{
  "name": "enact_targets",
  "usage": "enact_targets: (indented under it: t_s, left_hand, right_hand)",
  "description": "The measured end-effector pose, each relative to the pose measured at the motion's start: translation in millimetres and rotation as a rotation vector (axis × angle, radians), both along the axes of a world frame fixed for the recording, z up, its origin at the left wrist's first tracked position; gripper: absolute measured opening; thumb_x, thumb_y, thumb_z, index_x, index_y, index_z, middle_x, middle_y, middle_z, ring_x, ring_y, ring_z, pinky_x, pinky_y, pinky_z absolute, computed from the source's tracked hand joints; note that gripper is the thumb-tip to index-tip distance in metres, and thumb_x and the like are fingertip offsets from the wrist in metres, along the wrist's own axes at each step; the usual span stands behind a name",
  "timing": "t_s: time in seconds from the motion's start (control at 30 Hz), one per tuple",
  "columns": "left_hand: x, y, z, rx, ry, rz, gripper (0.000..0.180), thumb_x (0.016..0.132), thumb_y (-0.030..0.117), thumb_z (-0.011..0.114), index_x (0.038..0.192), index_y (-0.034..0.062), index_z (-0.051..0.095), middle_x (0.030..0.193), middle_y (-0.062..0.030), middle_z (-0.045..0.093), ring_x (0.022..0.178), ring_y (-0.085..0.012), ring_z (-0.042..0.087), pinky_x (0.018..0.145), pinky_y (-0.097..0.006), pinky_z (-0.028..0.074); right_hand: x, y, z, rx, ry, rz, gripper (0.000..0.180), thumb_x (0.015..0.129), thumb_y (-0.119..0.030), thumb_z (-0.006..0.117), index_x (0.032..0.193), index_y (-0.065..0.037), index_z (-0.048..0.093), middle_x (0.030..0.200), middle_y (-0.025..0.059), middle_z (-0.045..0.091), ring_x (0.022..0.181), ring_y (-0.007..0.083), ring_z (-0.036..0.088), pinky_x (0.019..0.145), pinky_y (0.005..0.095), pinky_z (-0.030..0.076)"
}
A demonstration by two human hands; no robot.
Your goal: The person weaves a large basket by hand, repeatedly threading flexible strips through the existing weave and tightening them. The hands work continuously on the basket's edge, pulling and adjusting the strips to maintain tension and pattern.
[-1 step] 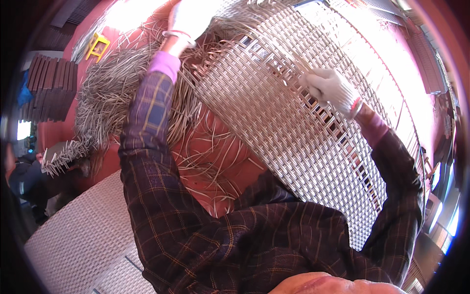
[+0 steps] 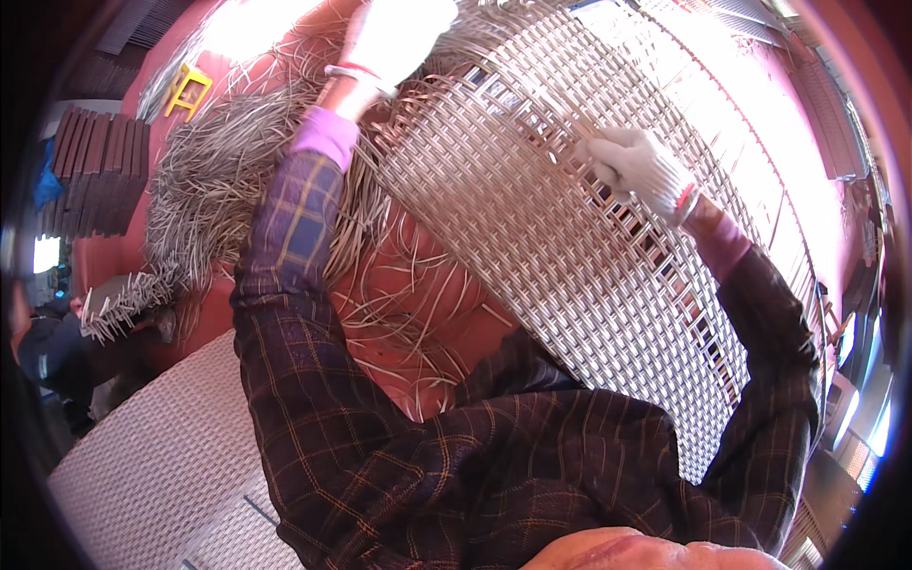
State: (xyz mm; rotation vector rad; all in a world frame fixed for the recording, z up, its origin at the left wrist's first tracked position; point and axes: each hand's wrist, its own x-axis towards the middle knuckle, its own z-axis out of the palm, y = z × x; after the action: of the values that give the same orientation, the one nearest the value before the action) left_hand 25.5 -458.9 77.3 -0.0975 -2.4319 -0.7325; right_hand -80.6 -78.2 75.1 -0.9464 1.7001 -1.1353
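A large woven mat (image 2: 570, 275) of pale flat strips lies slanted across the red floor in front of me. My right hand (image 2: 636, 166), in a white glove, rests on the mat's upper part with its fingers pinched on a strip (image 2: 581, 142) in the weave. My left hand (image 2: 394, 38), also gloved, reaches far up to the mat's top edge, where loose strip ends stick out. Bright glare washes that hand out, so its grip is hidden. Both arms wear dark plaid sleeves with pink cuffs.
A thick bundle of loose strips (image 2: 214, 180) lies left of the mat, with stray strips on the red floor (image 2: 418, 294). A second woven mat (image 2: 152, 465) lies at lower left. A yellow stool (image 2: 187, 87) and stacked dark panels (image 2: 95, 171) stand at upper left. Another person (image 2: 47, 356) sits at the left edge.
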Motion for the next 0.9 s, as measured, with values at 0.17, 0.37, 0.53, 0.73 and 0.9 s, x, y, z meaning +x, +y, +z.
enact_targets:
  t_s: [0.17,0.37,0.53,0.73,0.9]
  left_hand:
    - [14,125,-10,-0.006,-0.178,-0.427,0.036,0.103,0.015,0.062,0.137,0.0059,0.071,0.129,-0.0152,0.076,0.115,-0.0272,0.075,0.103,-0.038,0.060]
    - [13,144,-22,-0.317,-0.304,-0.340,0.030,0.103,0.019,0.063,0.128,0.0057,0.073,0.117,-0.0136,0.078,0.104,-0.0316,0.076,0.093,-0.040,0.062]
    - [9,118,-28,-0.580,-0.150,-0.203,0.028,0.103,0.017,0.060,0.126,0.0080,0.074,0.118,-0.0118,0.077,0.104,-0.0298,0.075,0.094,-0.042,0.061]
    - [11,139,-32,-0.519,0.020,-0.339,0.029,0.104,0.019,0.060,0.129,0.0109,0.074,0.115,-0.0083,0.078,0.101,-0.0252,0.076,0.089,-0.039,0.062]
    - [11,124,-14,-0.556,-0.027,-0.355,0.031,0.104,0.018,0.066,0.131,0.0076,0.075,0.124,-0.0103,0.078,0.110,-0.0263,0.075,0.096,-0.039,0.060]
  right_hand:
    - [18,-23,-1,0.161,0.062,-0.116,0.040,0.110,-0.035,0.063,0.118,0.001,0.075,0.064,-0.0054,0.059,0.047,0.0063,0.054,0.044,0.0244,0.046]
    - [26,-15,10,0.140,0.046,-0.123,0.035,0.111,-0.030,0.060,0.117,0.001,0.075,0.064,-0.0057,0.058,0.048,0.0052,0.052,0.046,0.0230,0.044]
    - [21,3,10,0.236,0.106,-0.166,0.032,0.111,-0.027,0.058,0.120,0.000,0.073,0.066,-0.0061,0.058,0.055,0.0033,0.054,0.050,0.0219,0.045]
    - [29,6,6,0.113,0.021,-0.145,0.032,0.111,-0.026,0.057,0.116,0.002,0.072,0.067,-0.0048,0.060,0.055,0.0050,0.055,0.051,0.0224,0.047]
    - [35,12,8,0.045,0.002,-0.198,0.028,0.111,-0.022,0.056,0.112,0.001,0.070,0.068,-0.0038,0.061,0.056,0.0053,0.057,0.051,0.0214,0.047]
